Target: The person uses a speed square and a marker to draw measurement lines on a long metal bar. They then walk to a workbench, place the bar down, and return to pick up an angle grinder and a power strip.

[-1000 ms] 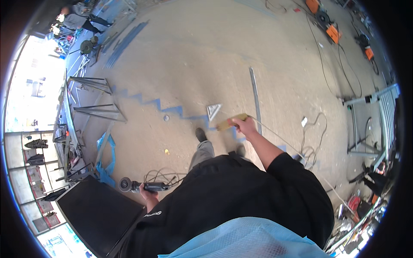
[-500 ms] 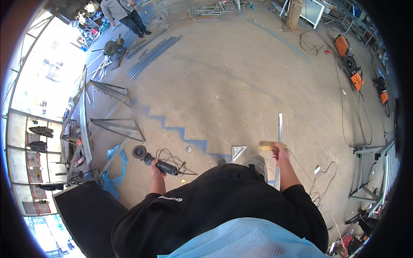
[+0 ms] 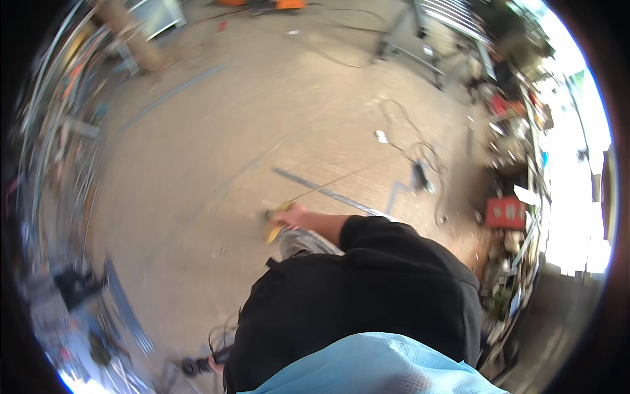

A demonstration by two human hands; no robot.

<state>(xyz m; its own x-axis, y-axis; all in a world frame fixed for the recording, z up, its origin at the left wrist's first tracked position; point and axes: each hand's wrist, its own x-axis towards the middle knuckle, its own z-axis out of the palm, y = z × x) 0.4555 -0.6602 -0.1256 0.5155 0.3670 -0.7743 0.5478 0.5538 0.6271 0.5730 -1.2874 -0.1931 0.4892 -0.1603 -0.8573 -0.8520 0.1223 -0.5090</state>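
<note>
My right hand [image 3: 293,215] is closed around a yellow, elongated object [image 3: 273,231], held in front of my grey trouser leg. Its exact kind is blurred, and a thin line runs from near it across the floor. At the lower left, my left hand [image 3: 215,366] grips a dark angle grinder [image 3: 191,367]; my black sleeve hides part of the tool. The grinder's black cord [image 3: 220,331] loops above it. Beyond my right forearm a long flat metal bar [image 3: 321,188] lies on the floor.
A cable [image 3: 430,154] with a black device [image 3: 420,175] lies to the right. Near the right wall stands a red box [image 3: 505,212] amid clutter. A metal rack [image 3: 420,56] is at the far right; orange machines [image 3: 290,4] are at the top edge. Metal bars [image 3: 125,305] lie on the left.
My view has swung to the right, so the floor things have shifted left and turned. Both hands keep their hold; the grinder is now lower and partly hidden by my body.
</note>
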